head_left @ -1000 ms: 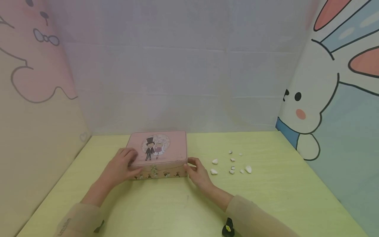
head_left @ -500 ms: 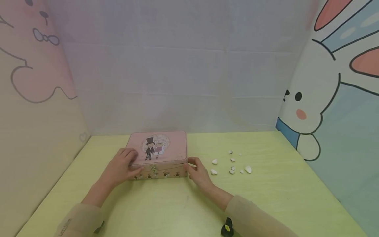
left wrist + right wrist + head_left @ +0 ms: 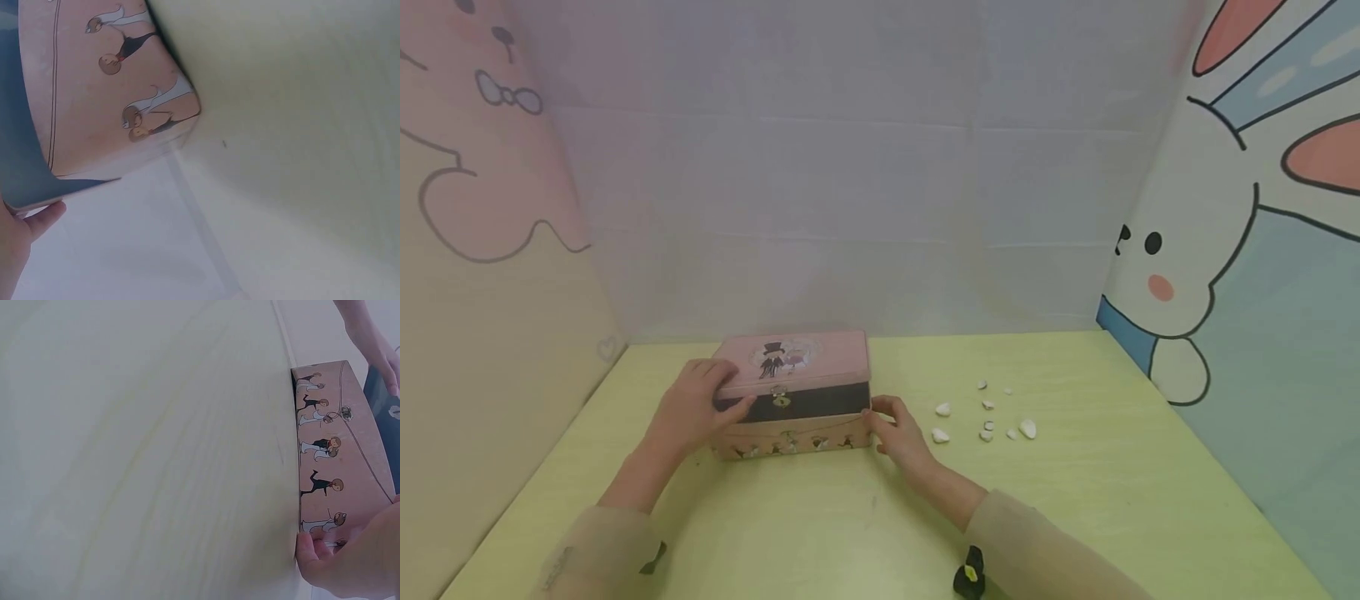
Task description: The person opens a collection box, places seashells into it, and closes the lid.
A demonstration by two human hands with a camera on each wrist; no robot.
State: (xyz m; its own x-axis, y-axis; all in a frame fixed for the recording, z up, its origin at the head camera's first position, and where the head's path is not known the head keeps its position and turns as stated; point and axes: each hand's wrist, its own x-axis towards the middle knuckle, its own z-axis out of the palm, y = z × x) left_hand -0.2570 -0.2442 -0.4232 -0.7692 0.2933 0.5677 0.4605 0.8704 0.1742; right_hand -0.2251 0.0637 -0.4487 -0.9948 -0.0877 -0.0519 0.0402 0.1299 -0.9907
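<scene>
A pink tin box [image 3: 831,431], printed with small wedding couples along its front, rests on the table. Its hinged-looking lid [image 3: 835,357] is tilted up at the front, and a dark gap shows between lid and body. My left hand [image 3: 688,408] grips the lid at its left front, thumb on the front edge; in the left wrist view its fingertips [image 3: 47,219] touch the lid's rim. With the right hand [image 3: 906,442] I hold the box body at its right front corner. A small metal clasp [image 3: 345,412] shows on the front. The box's inside is hidden.
Several small white stones or shells [image 3: 987,406] lie scattered right of the box. A dark strap-like piece [image 3: 970,573] hangs by the right sleeve. A white back wall [image 3: 865,208] and printed side walls [image 3: 1262,350] enclose the yellow-green table [image 3: 880,533].
The lid has lifted at the front, opening a dark gap above the body. My left hand has risen with it and shifted slightly left. The right hand stays at the corner.
</scene>
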